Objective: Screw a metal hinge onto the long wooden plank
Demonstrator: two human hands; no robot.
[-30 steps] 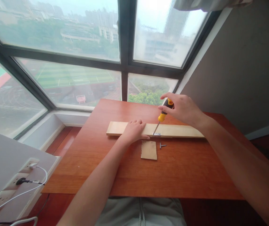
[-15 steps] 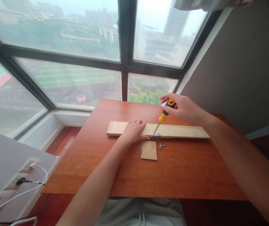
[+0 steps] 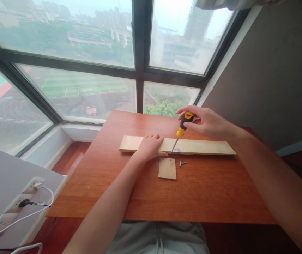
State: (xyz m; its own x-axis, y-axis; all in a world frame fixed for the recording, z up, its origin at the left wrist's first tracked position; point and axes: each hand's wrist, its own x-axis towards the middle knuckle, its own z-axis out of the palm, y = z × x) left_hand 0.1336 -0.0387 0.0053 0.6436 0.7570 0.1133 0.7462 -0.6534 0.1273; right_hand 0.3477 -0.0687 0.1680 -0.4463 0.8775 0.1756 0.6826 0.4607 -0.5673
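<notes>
My left hand [image 3: 151, 144] is laid over a long pale wooden board [image 3: 204, 146], its fingers across the top and its thumb along the near edge, gripping it against the table. My right hand [image 3: 206, 121] is closed around the handle of a yellow and black screwdriver [image 3: 185, 124]. The tool leans with its shaft slanting down to the left, and its tip meets a small metal bracket [image 3: 176, 151] at the board's near edge. Whether a screw sits under the tip is too small to tell.
Just in front of the board lie a small square wooden piece [image 3: 167, 168] and a few loose screws [image 3: 182, 163]. All rest on a reddish-brown table [image 3: 100, 194]. Windows [image 3: 90, 84] stand beyond its far edge; wall sockets with plugged cables [image 3: 43, 204] are at left.
The screwdriver handle has tilted slightly left and a little more upright, with my right hand's fingers shifted around it. My left hand and the board have stayed put.
</notes>
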